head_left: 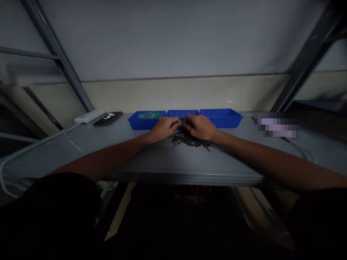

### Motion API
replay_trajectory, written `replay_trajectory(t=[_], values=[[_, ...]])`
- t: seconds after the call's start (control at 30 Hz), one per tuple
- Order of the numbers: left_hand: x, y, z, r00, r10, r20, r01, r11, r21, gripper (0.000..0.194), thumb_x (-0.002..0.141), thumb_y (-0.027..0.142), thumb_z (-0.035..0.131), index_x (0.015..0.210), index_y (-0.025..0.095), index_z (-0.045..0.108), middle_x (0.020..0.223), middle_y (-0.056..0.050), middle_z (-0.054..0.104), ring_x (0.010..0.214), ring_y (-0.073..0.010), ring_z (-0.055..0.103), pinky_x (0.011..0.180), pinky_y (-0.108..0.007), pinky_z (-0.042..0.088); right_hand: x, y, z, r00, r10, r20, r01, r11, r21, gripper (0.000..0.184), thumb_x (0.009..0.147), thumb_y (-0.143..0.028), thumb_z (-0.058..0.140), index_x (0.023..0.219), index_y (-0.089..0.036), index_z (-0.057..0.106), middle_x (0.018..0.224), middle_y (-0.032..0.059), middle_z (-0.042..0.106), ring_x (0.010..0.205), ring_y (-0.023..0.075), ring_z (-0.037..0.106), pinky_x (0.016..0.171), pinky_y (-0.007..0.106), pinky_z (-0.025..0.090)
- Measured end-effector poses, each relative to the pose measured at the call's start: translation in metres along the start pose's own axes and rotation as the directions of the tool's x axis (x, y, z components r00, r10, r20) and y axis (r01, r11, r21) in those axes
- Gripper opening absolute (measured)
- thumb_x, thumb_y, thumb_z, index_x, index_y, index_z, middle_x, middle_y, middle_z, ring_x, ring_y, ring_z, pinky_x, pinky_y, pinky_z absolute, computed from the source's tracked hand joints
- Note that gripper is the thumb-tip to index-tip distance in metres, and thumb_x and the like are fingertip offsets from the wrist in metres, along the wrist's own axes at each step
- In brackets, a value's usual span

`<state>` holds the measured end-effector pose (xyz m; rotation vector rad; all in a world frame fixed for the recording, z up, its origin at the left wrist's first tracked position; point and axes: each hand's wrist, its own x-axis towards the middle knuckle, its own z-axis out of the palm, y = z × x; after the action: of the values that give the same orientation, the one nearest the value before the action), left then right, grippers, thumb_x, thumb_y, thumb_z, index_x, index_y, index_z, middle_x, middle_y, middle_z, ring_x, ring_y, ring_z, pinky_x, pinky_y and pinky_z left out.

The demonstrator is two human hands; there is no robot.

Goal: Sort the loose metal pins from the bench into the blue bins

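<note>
left hand (pixel 165 129) and right hand (pixel 201 127), fingers bunched narrow, nearly meet at their tips, just over a loose pile of thin metallic pin-like pieces (pixel 189 139) on the smooth grey table (pixel 162 159); i cannot tell if they hold any. three rectangular blue plastic bins (pixel 221 118) line up just behind.

The left-hand grip (pixel 166 128) and right-hand grip (pixel 200 127) come close at the fingertips over a pile of slender metallic pieces (pixel 189 140) on the grey worktop (pixel 162 159). Behind stand three blue bins (pixel 221 121), the leftmost holding green material (pixel 149 115). Further left lies a phone (pixel 103 122).
</note>
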<state>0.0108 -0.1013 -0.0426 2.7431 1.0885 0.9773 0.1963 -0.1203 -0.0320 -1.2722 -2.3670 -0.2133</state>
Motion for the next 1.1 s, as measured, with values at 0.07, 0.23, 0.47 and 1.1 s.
replay_trajectory(t=[0.07,0.23,0.47,1.1], values=[[-0.001,0.0,0.002,0.999,-0.031,0.029,0.031,1.0,-0.007,0.025,0.09,0.026,0.041,0.083,0.015,0.062,0.069,-0.001,0.063,0.063,-0.0111,0.056,0.059,-0.023,0.038,0.0,0.0,-0.001,1.0,-0.013,0.0,0.013,1.0,-0.013,0.022,0.084,-0.025,0.043,0.099,-0.019,0.059,0.091,0.0066,0.066,0.078,0.019,0.059,0.068,0.03,0.038],[-0.003,0.001,0.007,0.996,-0.079,0.032,0.08,0.997,-0.015,0.032,0.092,0.032,0.037,0.075,0.015,0.058,0.064,0.0,0.061,0.059,-0.011,0.055,0.057,-0.023,0.037,0.0,0.0,-0.001,0.999,-0.043,0.03,0.044,0.998,-0.045,0.023,0.086,-0.025,0.04,0.094,-0.019,0.061,0.089,0.0065,0.067,0.078,0.0181,0.058,0.067,0.029,0.037],[-0.004,-0.002,0.009,0.996,-0.09,0.014,0.09,0.995,-0.044,0.033,0.094,0.034,0.032,0.075,0.016,0.052,0.06,0.001,0.057,0.059,-0.0118,0.054,0.059,-0.024,0.038,0.0,-0.001,0.0,1.0,0.003,-0.025,-0.005,0.997,-0.075,0.03,0.09,-0.031,0.035,0.091,-0.016,0.062,0.087,0.0094,0.067,0.076,0.0204,0.06,0.065,0.031,0.037],[-0.003,-0.005,0.009,0.997,-0.077,-0.028,0.076,0.996,-0.045,0.021,0.092,0.028,0.036,0.09,0.018,0.055,0.06,0.002,0.056,0.057,-0.0125,0.054,0.057,-0.024,0.037,-0.002,-0.006,-0.004,0.993,0.113,-0.043,-0.118,0.984,-0.134,0.033,0.089,-0.037,0.034,0.095,-0.018,0.061,0.088,0.0102,0.067,0.077,0.0235,0.061,0.059,0.031,0.036]])
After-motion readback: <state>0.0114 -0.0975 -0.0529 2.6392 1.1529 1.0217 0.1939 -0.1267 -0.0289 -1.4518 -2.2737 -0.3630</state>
